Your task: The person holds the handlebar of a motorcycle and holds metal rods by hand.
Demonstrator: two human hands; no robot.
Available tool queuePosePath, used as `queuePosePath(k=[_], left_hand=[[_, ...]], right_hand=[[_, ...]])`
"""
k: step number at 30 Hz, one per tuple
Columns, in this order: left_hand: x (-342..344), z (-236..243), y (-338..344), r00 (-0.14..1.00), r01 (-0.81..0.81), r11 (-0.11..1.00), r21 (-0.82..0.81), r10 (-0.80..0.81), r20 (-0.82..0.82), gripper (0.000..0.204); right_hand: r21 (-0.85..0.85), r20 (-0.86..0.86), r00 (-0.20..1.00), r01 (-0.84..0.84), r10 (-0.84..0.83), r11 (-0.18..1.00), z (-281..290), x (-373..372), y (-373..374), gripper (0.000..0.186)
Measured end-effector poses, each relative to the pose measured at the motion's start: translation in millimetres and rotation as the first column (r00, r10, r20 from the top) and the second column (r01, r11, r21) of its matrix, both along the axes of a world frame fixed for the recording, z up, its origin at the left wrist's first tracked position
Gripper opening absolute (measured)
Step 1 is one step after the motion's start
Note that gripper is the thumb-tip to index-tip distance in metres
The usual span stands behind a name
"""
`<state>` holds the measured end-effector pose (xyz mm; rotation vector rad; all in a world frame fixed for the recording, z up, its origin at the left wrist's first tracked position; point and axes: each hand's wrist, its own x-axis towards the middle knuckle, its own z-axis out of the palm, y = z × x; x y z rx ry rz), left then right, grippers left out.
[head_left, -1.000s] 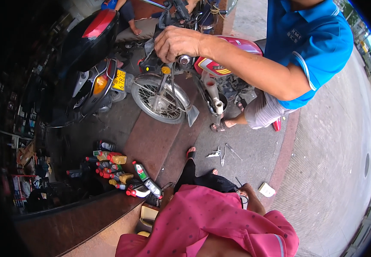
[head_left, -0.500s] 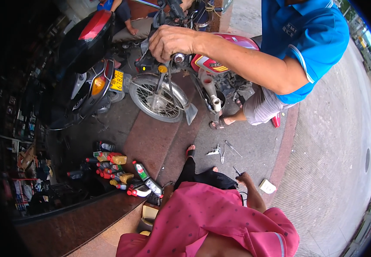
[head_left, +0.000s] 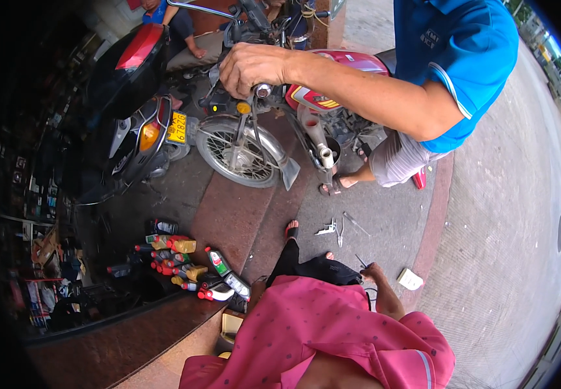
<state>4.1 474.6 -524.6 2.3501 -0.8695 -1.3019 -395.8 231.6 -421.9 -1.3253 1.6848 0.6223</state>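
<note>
My right hand [head_left: 374, 272] is closed round a thin tool [head_left: 361, 260] with a slim metal shaft, by its look a screwdriver, beside my right knee. Only a sliver of my left hand [head_left: 258, 284] shows past the pink shirt, near the oil bottles; its fingers are hidden. Ahead on the ground lie pliers [head_left: 340, 232], a silver hand tool [head_left: 326, 228] and a long thin rod-like tool [head_left: 356, 223]. A white box [head_left: 410, 279] rests to the right of my right hand.
A person in a blue shirt [head_left: 462, 71] leans over a red motorcycle [head_left: 342, 71], one hand [head_left: 249, 68] at its front. A parked scooter [head_left: 139, 129] stands left. Several oil bottles [head_left: 180, 259] cluster at lower left. Another person sits at the back [head_left: 180, 26].
The view has shifted slightly, so the ground objects appear a little farther right. The other person's arm has moved slightly left. My right hand keeps its grip on the tool.
</note>
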Motion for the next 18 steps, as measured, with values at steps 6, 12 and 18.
queuePosePath(k=[6,12,18], left_hand=[[4.6,4.1,-1.0,0.999,0.007,1.000,0.019,-0.006,-0.031,0.017],[7.4,7.7,-4.7,0.998,0.014,0.999,0.037,-0.011,-0.065,0.017],[5.9,19.1,-2.6,0.996,0.002,0.998,0.056,0.003,-0.088,0.016]], right_hand=[[0.160,-0.103,0.986,0.144,-0.129,0.977,4.7,-7.1,6.3,0.024],[0.080,-0.057,0.993,0.111,-0.107,0.991,18.2,0.4,2.6,0.023],[0.022,0.089,0.995,-0.038,0.036,0.999,-36.9,0.2,8.9,0.021]])
